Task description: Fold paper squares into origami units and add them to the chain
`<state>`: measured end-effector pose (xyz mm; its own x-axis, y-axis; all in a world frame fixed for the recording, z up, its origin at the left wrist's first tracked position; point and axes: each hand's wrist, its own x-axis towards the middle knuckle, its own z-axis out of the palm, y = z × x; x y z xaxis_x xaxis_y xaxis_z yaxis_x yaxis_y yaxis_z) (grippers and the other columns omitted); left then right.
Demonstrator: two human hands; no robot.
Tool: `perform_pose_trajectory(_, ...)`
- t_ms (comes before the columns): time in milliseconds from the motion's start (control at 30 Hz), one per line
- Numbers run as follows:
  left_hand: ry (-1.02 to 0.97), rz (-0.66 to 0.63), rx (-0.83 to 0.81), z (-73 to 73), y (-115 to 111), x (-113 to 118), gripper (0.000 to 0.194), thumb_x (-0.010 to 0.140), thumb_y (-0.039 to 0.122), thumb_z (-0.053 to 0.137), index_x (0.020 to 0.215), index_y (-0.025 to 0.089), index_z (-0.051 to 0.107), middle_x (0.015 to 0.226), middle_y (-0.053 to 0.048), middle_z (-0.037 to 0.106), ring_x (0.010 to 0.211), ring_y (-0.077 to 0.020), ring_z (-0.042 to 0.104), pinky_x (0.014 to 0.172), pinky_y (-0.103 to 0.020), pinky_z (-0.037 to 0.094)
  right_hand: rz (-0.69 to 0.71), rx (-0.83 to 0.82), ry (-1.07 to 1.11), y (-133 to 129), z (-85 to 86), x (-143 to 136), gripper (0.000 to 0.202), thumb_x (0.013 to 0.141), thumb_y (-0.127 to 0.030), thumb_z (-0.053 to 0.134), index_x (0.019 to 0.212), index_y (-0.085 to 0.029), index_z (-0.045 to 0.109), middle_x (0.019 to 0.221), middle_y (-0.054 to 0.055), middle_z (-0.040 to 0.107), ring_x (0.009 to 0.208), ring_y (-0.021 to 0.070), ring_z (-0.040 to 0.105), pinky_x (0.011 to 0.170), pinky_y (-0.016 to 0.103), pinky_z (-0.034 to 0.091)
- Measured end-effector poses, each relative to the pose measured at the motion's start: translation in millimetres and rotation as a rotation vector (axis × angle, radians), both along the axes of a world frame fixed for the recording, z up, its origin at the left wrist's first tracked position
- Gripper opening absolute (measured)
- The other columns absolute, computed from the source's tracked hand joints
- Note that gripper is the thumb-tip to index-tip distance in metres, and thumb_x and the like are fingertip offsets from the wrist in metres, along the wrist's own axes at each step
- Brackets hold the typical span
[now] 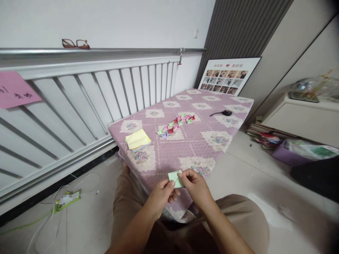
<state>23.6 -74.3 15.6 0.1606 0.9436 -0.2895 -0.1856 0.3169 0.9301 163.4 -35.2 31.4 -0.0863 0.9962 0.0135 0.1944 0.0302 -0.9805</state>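
Note:
Between my two hands, just above the near end of the table, is a small light-green folded paper square [173, 175]. My left hand [164, 193] pinches its lower left part between thumb and fingers. On the right side, my right hand [192, 181] grips the paper's edge with thumb and forefinger. Farther up the cloth lie several small folded paper pieces [177, 124] in red, pink, green and blue, set in slanting rows. A stack of square paper sheets [138, 139], yellow on top, rests at the table's left edge.
The table wears a purple floral cloth [174, 151]. A black object with a short cord [226, 113] lies toward its far right. A white radiator [127, 88] runs along the left, with glasses [76, 44] on the pipe above. A power strip [67, 200] and cables lie on the floor.

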Motion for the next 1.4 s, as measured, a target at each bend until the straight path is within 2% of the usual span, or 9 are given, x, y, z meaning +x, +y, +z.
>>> perform_pose_trajectory(233,0.029,0.019,0.002,3.2,0.1,1.0,0.046,0.076,0.059,0.057,0.078,0.013,0.056,0.067,-0.002,0.06,0.052,-0.0084,0.047,0.051,-0.022,0.033,-0.017,0.007,0.051,2.7,-6.0,-1.7,0.039,0.075,-0.055,0.063,0.064,-0.021,0.048,0.058,-0.004,0.045,0.055,0.0112,0.042,0.053,0.025,0.036)
perform_pose_trajectory(433,0.19,0.001,0.043,-0.4,2.5,-2.0,0.039,0.079,0.052,0.053,0.07,0.014,0.057,0.064,-0.003,0.061,0.052,-0.0099,0.048,0.052,-0.023,0.035,0.054,-0.142,0.204,7.3,-7.4,-1.2,0.045,0.07,-0.055,0.068,0.096,-0.021,0.054,0.064,-0.005,0.052,0.055,0.012,0.047,0.052,0.024,0.039)
perform_pose_trajectory(567,0.33,-0.018,0.118,-2.7,3.9,-4.5,0.033,0.083,0.044,0.049,0.069,0.015,0.057,0.064,-0.003,0.063,0.052,-0.0117,0.05,0.054,-0.024,0.037,0.14,-0.208,0.165,6.2,-0.8,-0.5,0.039,0.073,-0.057,0.063,0.073,-0.019,0.057,0.058,-0.005,0.048,0.052,0.0095,0.041,0.049,0.023,0.034)
perform_pose_trajectory(767,0.447,-0.041,0.25,4.6,-0.1,-6.5,0.031,0.085,0.038,0.046,0.062,0.017,0.054,0.059,-0.001,0.06,0.057,-0.0141,0.054,0.06,-0.026,0.04,0.065,-0.167,0.177,4.6,1.1,-2.7,0.039,0.073,-0.054,0.065,0.063,-0.018,0.051,0.056,-0.005,0.045,0.053,0.0086,0.036,0.05,0.022,0.029)
perform_pose_trajectory(867,0.433,-0.052,0.224,3.3,-1.9,-7.4,0.032,0.086,0.036,0.045,0.062,0.017,0.054,0.06,-0.001,0.059,0.058,-0.014,0.054,0.061,-0.026,0.04,0.078,-0.191,0.199,4.0,2.0,-3.0,0.039,0.073,-0.054,0.064,0.062,-0.019,0.05,0.055,-0.006,0.045,0.052,0.009,0.036,0.05,0.023,0.029)
perform_pose_trajectory(967,0.354,-0.089,0.199,-2.4,-0.7,-9.3,0.027,0.086,0.036,0.047,0.071,0.015,0.058,0.069,-0.002,0.061,0.063,-0.0136,0.053,0.062,-0.025,0.04,0.104,-0.156,0.113,4.2,5.0,-1.2,0.036,0.073,-0.051,0.063,0.061,-0.019,0.051,0.056,-0.005,0.046,0.054,0.0096,0.038,0.052,0.023,0.031)
perform_pose_trajectory(1133,0.239,0.017,0.172,-5.3,6.4,-11.4,0.015,0.08,0.028,0.054,0.088,0.016,0.057,0.074,0.002,0.055,0.065,-0.0105,0.047,0.059,-0.021,0.036,0.171,-0.108,-0.01,5.8,6.0,0.6,0.032,0.074,-0.047,0.062,0.061,-0.019,0.052,0.059,-0.005,0.046,0.056,0.0101,0.04,0.055,0.024,0.032)
perform_pose_trajectory(1267,0.23,0.014,0.124,-4.8,12.2,-12.3,0.012,0.077,0.026,0.056,0.081,0.015,0.057,0.065,0.004,0.05,0.059,-0.0091,0.045,0.056,-0.02,0.035,0.215,-0.146,0.008,6.5,-2.5,1.2,0.033,0.074,-0.049,0.062,0.065,-0.018,0.054,0.059,-0.005,0.047,0.056,0.0099,0.041,0.055,0.024,0.033)
perform_pose_trajectory(1400,0.245,0.056,0.049,-18.0,15.8,-11.5,0.011,0.077,0.025,0.054,0.081,0.015,0.055,0.061,0.005,0.05,0.054,-0.0088,0.044,0.052,-0.02,0.035,0.236,-0.254,0.116,6.5,-19.2,7.0,0.033,0.074,-0.049,0.064,0.084,-0.019,0.058,0.065,-0.004,0.053,0.054,0.0094,0.043,0.052,0.023,0.033)
